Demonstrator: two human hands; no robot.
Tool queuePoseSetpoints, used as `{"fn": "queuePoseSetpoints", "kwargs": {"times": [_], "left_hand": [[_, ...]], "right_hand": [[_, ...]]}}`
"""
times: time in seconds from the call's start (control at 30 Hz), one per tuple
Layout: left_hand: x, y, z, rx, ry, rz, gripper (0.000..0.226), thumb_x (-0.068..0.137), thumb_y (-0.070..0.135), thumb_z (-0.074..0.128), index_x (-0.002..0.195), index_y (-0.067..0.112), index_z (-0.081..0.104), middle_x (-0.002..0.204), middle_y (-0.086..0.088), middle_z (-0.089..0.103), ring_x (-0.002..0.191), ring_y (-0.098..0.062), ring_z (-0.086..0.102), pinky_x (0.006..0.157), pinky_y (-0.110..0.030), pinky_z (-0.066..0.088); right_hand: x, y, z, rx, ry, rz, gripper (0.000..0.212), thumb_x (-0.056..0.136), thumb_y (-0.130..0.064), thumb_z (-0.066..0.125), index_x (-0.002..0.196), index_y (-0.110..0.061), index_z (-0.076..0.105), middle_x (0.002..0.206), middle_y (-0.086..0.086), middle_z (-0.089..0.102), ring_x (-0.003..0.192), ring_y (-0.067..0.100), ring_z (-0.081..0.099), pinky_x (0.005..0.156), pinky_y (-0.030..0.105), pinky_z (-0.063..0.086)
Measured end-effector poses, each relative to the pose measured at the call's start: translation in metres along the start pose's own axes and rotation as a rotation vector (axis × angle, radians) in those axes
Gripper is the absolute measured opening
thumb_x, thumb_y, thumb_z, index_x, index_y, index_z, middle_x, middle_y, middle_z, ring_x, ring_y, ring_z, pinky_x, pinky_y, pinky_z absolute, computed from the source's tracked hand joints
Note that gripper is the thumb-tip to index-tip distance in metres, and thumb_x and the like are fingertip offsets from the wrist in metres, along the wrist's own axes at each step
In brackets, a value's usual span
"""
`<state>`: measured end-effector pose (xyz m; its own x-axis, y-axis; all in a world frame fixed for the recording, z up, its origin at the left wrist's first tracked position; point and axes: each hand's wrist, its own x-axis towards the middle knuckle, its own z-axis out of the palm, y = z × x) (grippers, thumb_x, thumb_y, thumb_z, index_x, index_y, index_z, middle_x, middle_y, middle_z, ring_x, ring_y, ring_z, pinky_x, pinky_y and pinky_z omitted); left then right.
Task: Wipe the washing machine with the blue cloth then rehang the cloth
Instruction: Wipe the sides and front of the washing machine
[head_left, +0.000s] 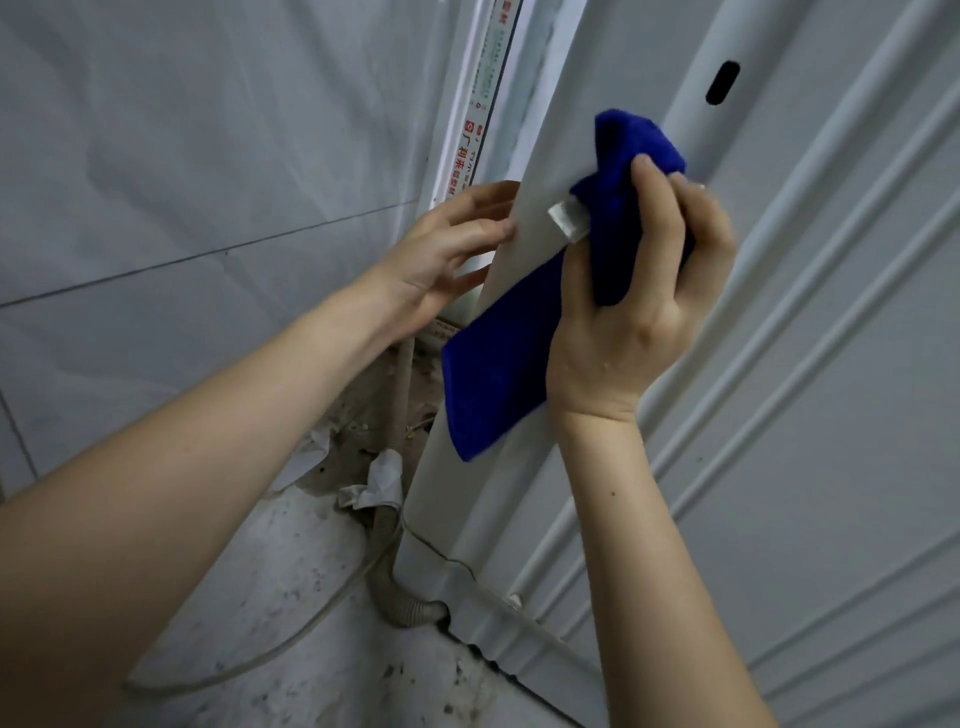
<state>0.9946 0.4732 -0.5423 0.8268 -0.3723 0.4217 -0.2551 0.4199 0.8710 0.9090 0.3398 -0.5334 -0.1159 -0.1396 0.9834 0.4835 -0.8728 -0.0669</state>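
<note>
The white washing machine's side panel (805, 364) fills the right half of the view, with raised ribs and a dark oval slot near the top. My right hand (639, 306) is shut on the blue cloth (498, 374) and presses it against the panel near the machine's rear corner edge. A white tag sticks out of the cloth, and its lower end hangs loose. My left hand (447, 254) lies with spread fingers on the rear corner edge, its fingertips partly hidden behind it.
A grey tiled wall (182, 182) stands at the left. A white pipe (483, 93) with red lettering runs up behind the machine. On the dirty floor (311, 597) lie a corrugated drain hose (400, 603), a thin cable and crumpled paper.
</note>
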Motion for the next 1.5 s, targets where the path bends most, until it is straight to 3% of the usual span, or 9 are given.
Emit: {"fn": "queuePoseSetpoints", "kwargs": {"times": [0.13, 0.3, 0.43, 0.7, 0.83, 0.97, 1.03, 1.37, 1.5], "left_hand": [[-0.001, 0.000, 0.003, -0.011, -0.009, 0.007, 0.040, 0.081, 0.021, 0.063, 0.120, 0.030, 0.059, 0.111, 0.016, 0.068, 0.104, -0.002, 0.063, 0.088, -0.026, 0.046], [-0.006, -0.006, 0.004, 0.069, -0.036, 0.050, 0.062, 0.074, 0.021, 0.074, 0.130, 0.026, 0.049, 0.130, 0.006, 0.059, 0.115, -0.008, 0.061, 0.092, -0.028, 0.049], [-0.012, -0.010, 0.007, 0.267, -0.060, 0.116, 0.087, 0.066, 0.030, 0.080, 0.140, 0.028, 0.035, 0.146, -0.002, 0.044, 0.133, -0.021, 0.048, 0.112, -0.044, 0.043], [-0.011, -0.010, 0.005, 0.302, -0.063, 0.147, 0.081, 0.066, 0.033, 0.083, 0.134, 0.035, 0.039, 0.147, -0.001, 0.044, 0.137, -0.022, 0.045, 0.115, -0.049, 0.038], [-0.009, -0.011, 0.004, 0.287, -0.055, 0.144, 0.077, 0.066, 0.032, 0.082, 0.131, 0.036, 0.040, 0.143, 0.002, 0.044, 0.136, -0.022, 0.045, 0.115, -0.047, 0.039], [-0.011, -0.010, 0.006, 0.263, -0.053, 0.124, 0.080, 0.066, 0.029, 0.082, 0.133, 0.034, 0.038, 0.141, 0.003, 0.045, 0.134, -0.022, 0.047, 0.113, -0.044, 0.041], [-0.014, -0.010, 0.007, 0.261, -0.055, 0.121, 0.079, 0.067, 0.028, 0.081, 0.133, 0.033, 0.038, 0.142, 0.003, 0.045, 0.134, -0.021, 0.047, 0.114, -0.044, 0.040], [-0.007, -0.013, 0.004, 0.240, -0.037, 0.141, 0.087, 0.059, 0.034, 0.084, 0.134, 0.035, 0.041, 0.140, 0.005, 0.047, 0.132, -0.022, 0.048, 0.113, -0.046, 0.041], [-0.005, -0.014, 0.005, 0.208, -0.041, 0.147, 0.091, 0.057, 0.031, 0.085, 0.137, 0.032, 0.041, 0.140, 0.004, 0.047, 0.133, -0.023, 0.048, 0.112, -0.046, 0.042]], "right_hand": [[-0.069, -0.002, -0.009, -0.058, 0.073, 0.082, 0.041, 0.084, 0.010, 0.072, 0.123, 0.000, 0.062, 0.119, 0.016, 0.050, 0.115, 0.040, 0.057, 0.113, 0.044, 0.038], [-0.188, -0.016, -0.046, -0.196, -0.172, 0.261, 0.059, 0.080, 0.010, 0.074, 0.131, -0.010, 0.053, 0.130, 0.011, 0.042, 0.140, 0.023, 0.033, 0.119, 0.041, 0.030], [-0.168, -0.012, -0.044, -0.132, -0.191, 0.263, 0.050, 0.081, 0.011, 0.069, 0.127, -0.007, 0.058, 0.125, 0.012, 0.045, 0.128, 0.032, 0.043, 0.116, 0.041, 0.032], [-0.079, -0.004, -0.016, -0.026, -0.048, 0.184, 0.040, 0.080, 0.018, 0.067, 0.118, 0.008, 0.065, 0.115, 0.026, 0.055, 0.114, 0.047, 0.055, 0.116, 0.039, 0.030], [-0.121, 0.000, -0.035, -0.064, -0.128, 0.138, 0.037, 0.086, 0.009, 0.069, 0.122, 0.004, 0.064, 0.127, 0.015, 0.047, 0.128, 0.040, 0.047, 0.117, 0.043, 0.031], [-0.201, -0.015, -0.069, -0.132, -0.289, 0.285, 0.052, 0.085, 0.010, 0.068, 0.131, -0.009, 0.055, 0.133, 0.009, 0.044, 0.143, 0.021, 0.031, 0.120, 0.041, 0.028], [-0.211, -0.020, -0.076, -0.117, -0.307, 0.350, 0.054, 0.081, 0.015, 0.070, 0.129, -0.008, 0.058, 0.132, 0.009, 0.046, 0.140, 0.024, 0.037, 0.119, 0.041, 0.030], [-0.032, 0.007, -0.060, -0.070, 0.228, 0.301, 0.042, 0.079, 0.008, 0.076, 0.119, 0.008, 0.063, 0.114, 0.028, 0.056, 0.113, 0.038, 0.057, 0.102, 0.051, 0.045], [-0.039, 0.014, -0.055, -0.120, 0.251, 0.342, 0.047, 0.078, 0.002, 0.080, 0.122, 0.004, 0.061, 0.114, 0.027, 0.054, 0.114, 0.037, 0.055, 0.101, 0.050, 0.045]]}}
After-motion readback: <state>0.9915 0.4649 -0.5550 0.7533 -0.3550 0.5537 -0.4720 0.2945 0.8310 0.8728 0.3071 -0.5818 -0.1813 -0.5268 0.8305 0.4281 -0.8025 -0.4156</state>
